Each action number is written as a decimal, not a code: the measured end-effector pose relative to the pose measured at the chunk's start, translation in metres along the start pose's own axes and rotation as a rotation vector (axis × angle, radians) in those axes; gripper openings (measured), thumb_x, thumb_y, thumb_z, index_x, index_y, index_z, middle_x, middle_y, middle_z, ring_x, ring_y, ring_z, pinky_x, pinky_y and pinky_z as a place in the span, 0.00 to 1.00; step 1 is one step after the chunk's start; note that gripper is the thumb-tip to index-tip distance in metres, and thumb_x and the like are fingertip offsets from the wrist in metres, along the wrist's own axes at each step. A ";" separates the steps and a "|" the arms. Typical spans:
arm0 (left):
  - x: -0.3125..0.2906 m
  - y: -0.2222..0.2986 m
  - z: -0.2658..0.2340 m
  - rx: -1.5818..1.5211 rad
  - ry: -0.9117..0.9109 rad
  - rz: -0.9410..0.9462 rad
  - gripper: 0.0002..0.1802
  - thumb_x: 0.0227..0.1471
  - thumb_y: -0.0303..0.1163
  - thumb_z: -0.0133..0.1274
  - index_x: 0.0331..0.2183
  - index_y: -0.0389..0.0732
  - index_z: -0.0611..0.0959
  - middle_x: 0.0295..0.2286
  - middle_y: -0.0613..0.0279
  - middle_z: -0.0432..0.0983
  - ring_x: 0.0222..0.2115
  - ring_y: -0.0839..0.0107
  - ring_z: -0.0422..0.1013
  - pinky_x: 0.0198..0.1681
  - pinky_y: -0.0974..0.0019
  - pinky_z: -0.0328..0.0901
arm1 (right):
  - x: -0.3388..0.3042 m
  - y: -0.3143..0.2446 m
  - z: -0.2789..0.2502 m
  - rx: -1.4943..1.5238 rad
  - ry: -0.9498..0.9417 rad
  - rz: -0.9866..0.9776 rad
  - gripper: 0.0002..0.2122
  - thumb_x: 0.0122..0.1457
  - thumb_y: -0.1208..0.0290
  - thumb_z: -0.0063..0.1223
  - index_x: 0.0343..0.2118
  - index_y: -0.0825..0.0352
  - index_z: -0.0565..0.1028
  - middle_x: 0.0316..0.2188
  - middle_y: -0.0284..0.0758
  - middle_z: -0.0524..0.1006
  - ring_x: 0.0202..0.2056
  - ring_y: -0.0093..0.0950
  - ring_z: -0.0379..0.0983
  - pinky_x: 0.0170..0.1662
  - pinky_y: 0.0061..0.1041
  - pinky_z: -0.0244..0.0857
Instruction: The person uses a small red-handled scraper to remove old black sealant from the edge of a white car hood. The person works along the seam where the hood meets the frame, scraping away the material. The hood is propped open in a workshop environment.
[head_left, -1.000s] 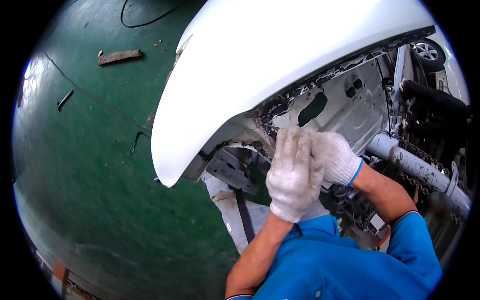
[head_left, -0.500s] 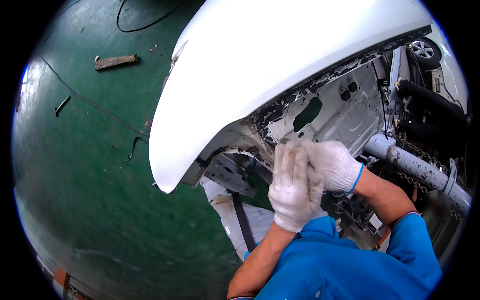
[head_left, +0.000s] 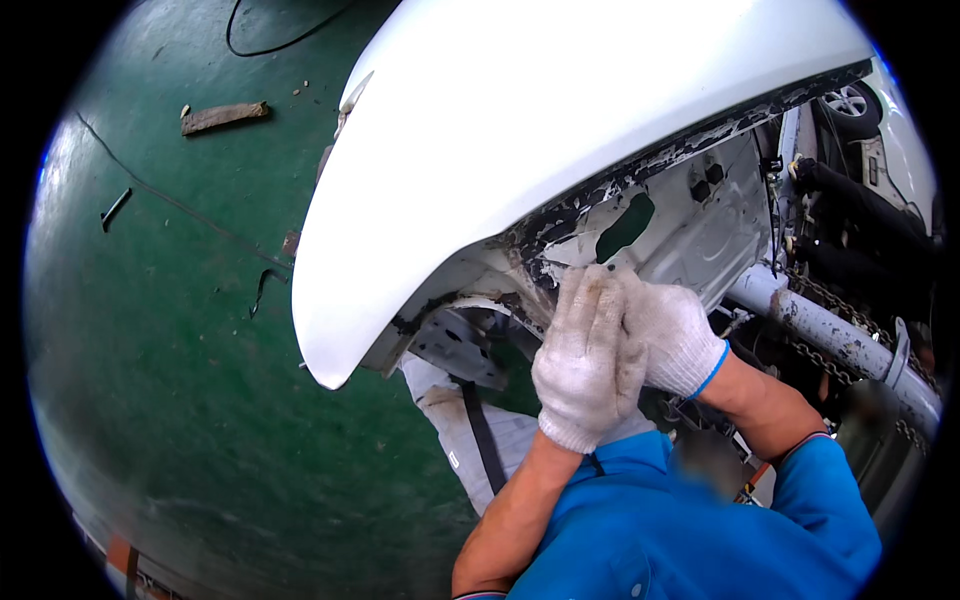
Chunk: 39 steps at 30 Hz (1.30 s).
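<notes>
In a soiled white knit glove, my left hand (head_left: 588,360) is raised in front of the car body, its fingers long and pressed together. Against it is my right hand (head_left: 672,325), in a similar glove with a blue cuff edge; its fingers bend in behind the left ones. Anything between the two hands is hidden. Just beyond the fingertips lies the car's bare inner panel (head_left: 690,235), scraped and stained with black sealant, with an oblong hole. Above it curves a large white outer body panel (head_left: 480,130), whose lower tip points down to the left.
A painted steel pipe (head_left: 830,320) runs at the right beside a chain (head_left: 815,362). Dark-clothed legs (head_left: 860,195) of another person show at the right, near a car wheel (head_left: 848,108). A wood piece (head_left: 225,118) and a short metal bar (head_left: 117,210) lie on the green floor (head_left: 200,380).
My hands stay pressed together at nearly the same spot, shifted slightly left and up in the picture. The view has moved a little, so the floor items sit slightly farther left.
</notes>
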<state>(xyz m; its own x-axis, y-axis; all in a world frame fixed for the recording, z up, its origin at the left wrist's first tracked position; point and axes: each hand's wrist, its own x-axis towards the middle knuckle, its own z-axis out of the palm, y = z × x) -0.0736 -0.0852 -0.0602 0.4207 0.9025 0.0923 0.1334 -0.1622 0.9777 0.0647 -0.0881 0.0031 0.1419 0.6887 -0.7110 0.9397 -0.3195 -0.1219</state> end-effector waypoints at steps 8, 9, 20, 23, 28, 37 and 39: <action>-0.016 -0.006 -0.006 -0.061 0.012 -0.050 0.27 0.64 0.38 0.52 0.56 0.27 0.78 0.55 0.31 0.74 0.59 0.30 0.69 0.62 0.42 0.66 | -0.005 -0.011 0.001 -0.104 -0.073 -0.011 0.16 0.59 0.62 0.56 0.43 0.69 0.72 0.27 0.46 0.83 0.31 0.46 0.84 0.32 0.44 0.77; -0.017 -0.004 -0.004 -0.056 0.021 -0.051 0.28 0.64 0.39 0.52 0.57 0.27 0.78 0.55 0.31 0.74 0.59 0.30 0.69 0.62 0.42 0.66 | -0.005 -0.011 -0.001 -0.089 -0.076 -0.002 0.16 0.60 0.62 0.56 0.43 0.69 0.72 0.28 0.46 0.83 0.31 0.46 0.84 0.32 0.44 0.77; -0.004 -0.007 0.000 -0.033 0.042 -0.014 0.28 0.65 0.40 0.52 0.58 0.30 0.78 0.56 0.33 0.74 0.60 0.31 0.69 0.60 0.44 0.68 | 0.002 -0.004 0.001 -0.041 0.071 -0.048 0.19 0.58 0.60 0.58 0.47 0.67 0.73 0.29 0.44 0.83 0.30 0.45 0.84 0.31 0.42 0.78; -0.004 -0.010 -0.001 -0.065 0.043 -0.023 0.27 0.65 0.39 0.52 0.58 0.30 0.78 0.56 0.33 0.74 0.60 0.32 0.69 0.60 0.45 0.68 | 0.003 -0.012 -0.001 -0.085 0.030 -0.010 0.19 0.58 0.61 0.59 0.46 0.68 0.73 0.28 0.43 0.83 0.30 0.45 0.84 0.31 0.41 0.78; -0.011 -0.013 0.001 -0.100 0.056 -0.030 0.27 0.65 0.40 0.51 0.57 0.30 0.79 0.56 0.32 0.74 0.59 0.31 0.69 0.60 0.45 0.68 | -0.002 -0.015 -0.002 -0.157 -0.016 0.025 0.16 0.59 0.62 0.58 0.45 0.67 0.73 0.27 0.43 0.83 0.30 0.44 0.84 0.31 0.41 0.78; -0.013 -0.005 0.006 -0.067 0.093 0.011 0.29 0.63 0.43 0.55 0.56 0.31 0.79 0.56 0.33 0.74 0.59 0.32 0.69 0.58 0.45 0.70 | -0.006 -0.011 -0.005 0.044 0.048 0.061 0.15 0.62 0.60 0.55 0.41 0.68 0.72 0.27 0.48 0.81 0.32 0.51 0.82 0.35 0.48 0.76; -0.005 -0.011 0.006 -0.056 0.092 0.024 0.28 0.63 0.42 0.56 0.56 0.31 0.79 0.56 0.34 0.74 0.59 0.32 0.69 0.58 0.45 0.70 | 0.001 -0.012 -0.008 0.054 0.049 0.060 0.15 0.62 0.60 0.55 0.42 0.68 0.72 0.27 0.49 0.81 0.32 0.51 0.82 0.35 0.48 0.76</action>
<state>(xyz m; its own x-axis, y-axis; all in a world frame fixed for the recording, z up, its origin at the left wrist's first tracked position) -0.0714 -0.0900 -0.0721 0.3384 0.9320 0.1301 0.0732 -0.1640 0.9837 0.0563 -0.0784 0.0095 0.2139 0.6976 -0.6838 0.9110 -0.3951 -0.1181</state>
